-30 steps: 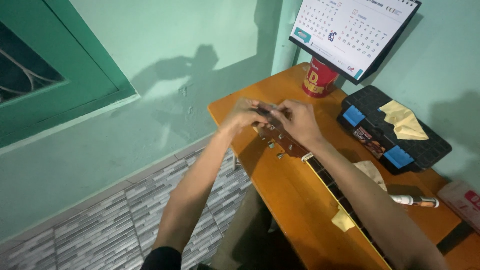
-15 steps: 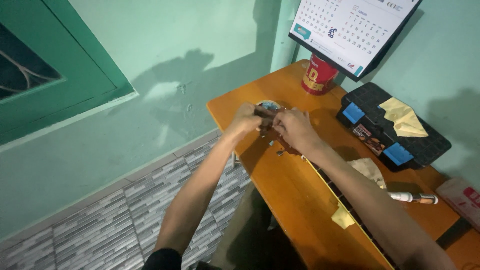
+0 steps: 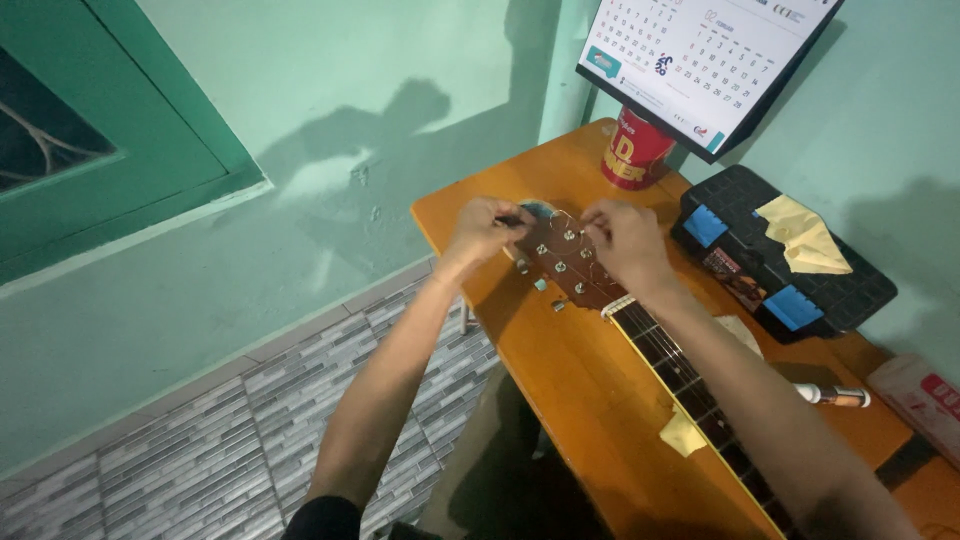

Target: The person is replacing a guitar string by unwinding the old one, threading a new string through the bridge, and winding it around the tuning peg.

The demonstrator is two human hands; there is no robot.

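While the guitar headstock (image 3: 560, 262) lies flat on the orange table (image 3: 600, 400), left hand (image 3: 485, 228) pinches a small dark tool at its tip; right hand (image 3: 625, 240) fingers curl closed, apparently on a string. Loose string ends show: stringing looks unfinished. Black case (image 3: 780, 270) and red cup (image 3: 635, 155) beyond.

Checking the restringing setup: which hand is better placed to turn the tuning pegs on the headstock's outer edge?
Probably the left hand: it sits at the outer side of the guitar headstock, just above those pegs. The right hand rests on the far side, fingers at the posts.
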